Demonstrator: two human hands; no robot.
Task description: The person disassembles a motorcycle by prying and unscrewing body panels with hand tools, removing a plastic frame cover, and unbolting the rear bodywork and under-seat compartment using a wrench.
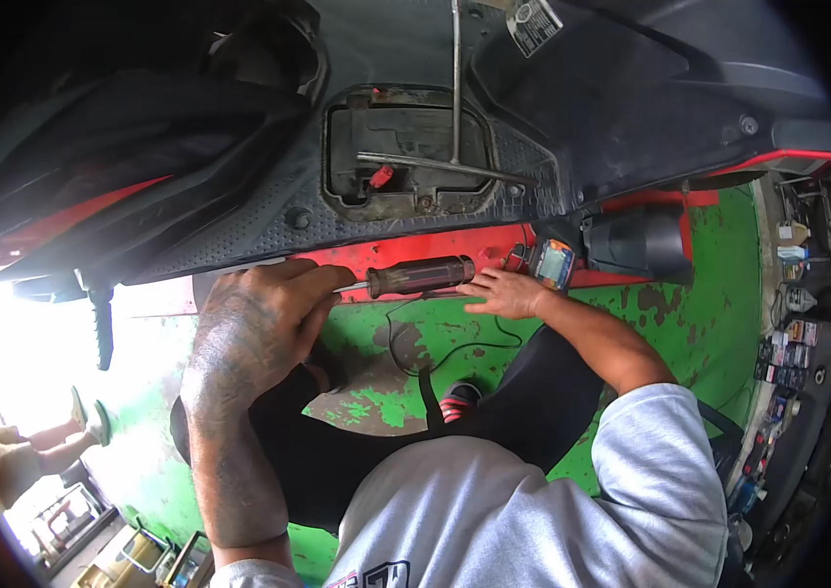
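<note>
My left hand point(264, 304) is closed around the shaft end of a screwdriver point(420, 276), whose dark red handle points to the right. My right hand point(506, 292) is open, palm down, its fingers spread just below the end of that handle and over the red platform point(504, 242). Beside its wrist lies a digital meter point(555, 263) with a lit screen. Above is the dark scooter's footboard point(229, 220) with an uncovered battery compartment point(406, 127). A long T-shaped wrench point(456, 88) lies across it. A red-capped terminal point(381, 176) shows inside.
A thin black cable point(474, 345) loops over the worn green floor point(651, 338). Boxes and bottles point(790, 348) line the shelf at right. At far left, another person's legs point(53, 441) are near a yellow box point(117, 559).
</note>
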